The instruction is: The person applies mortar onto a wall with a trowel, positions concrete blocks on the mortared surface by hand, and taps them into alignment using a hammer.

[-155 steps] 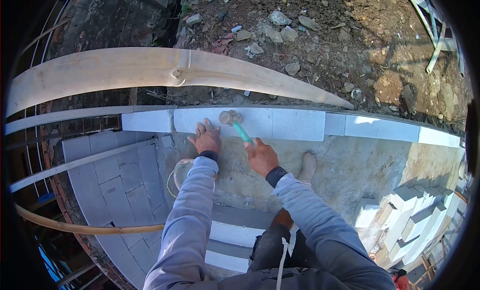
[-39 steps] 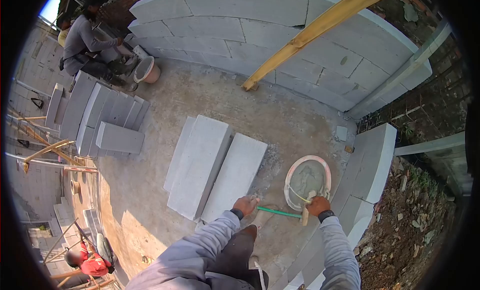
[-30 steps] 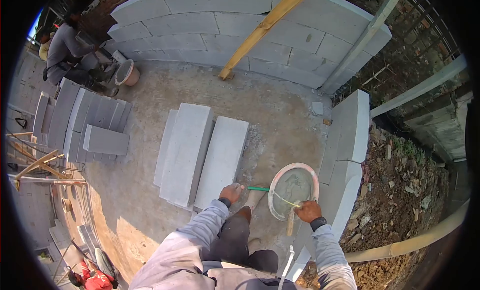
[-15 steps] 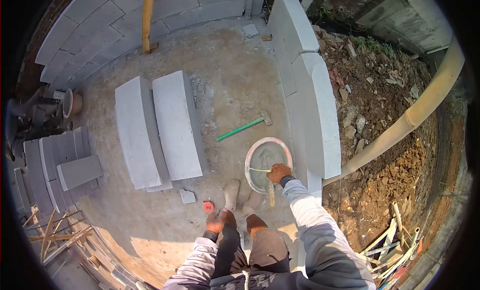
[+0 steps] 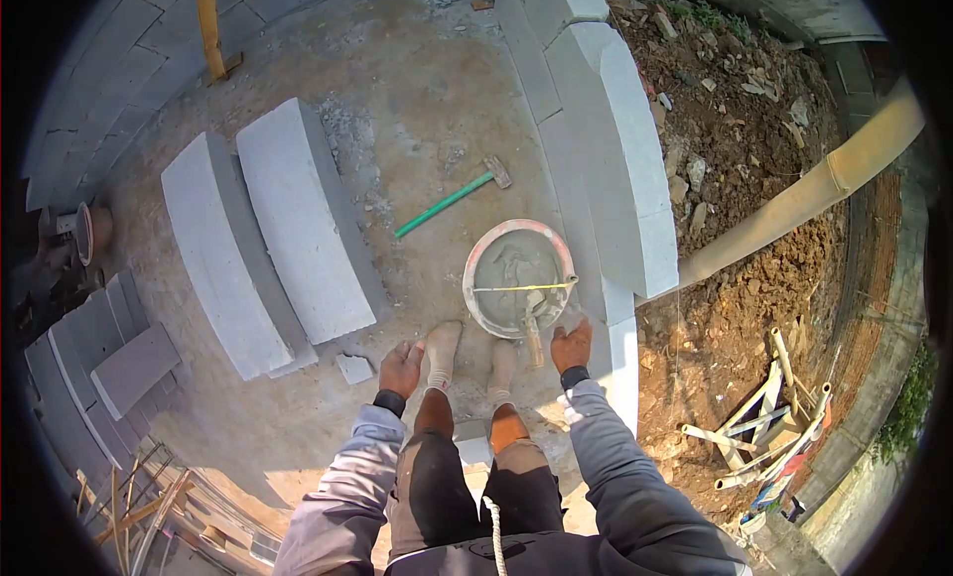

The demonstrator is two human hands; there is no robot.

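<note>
I see the round bucket [image 5: 471, 278] near the right edge of the floor [image 5: 437, 100], grey mortar [image 5: 506, 265] partly burying the trowel [image 5: 533, 328] inside. The right hand [image 5: 571, 348], fingers loosely parted, hangs just beside the wooden handle. The left hand [image 5: 400, 370] curls inward; I can't tell whether it grips anything. Beyond the bucket lies a green-handled hammer [image 5: 445, 207].

The tool [image 5: 534, 342] has one end lost in the mortar [image 5: 508, 266]! Up top, the edge chops off the post [image 5: 209, 28]; far left, dark shapes [image 5: 45, 254] beside the bucket [image 5: 103, 231] blur beyond telling.
</note>
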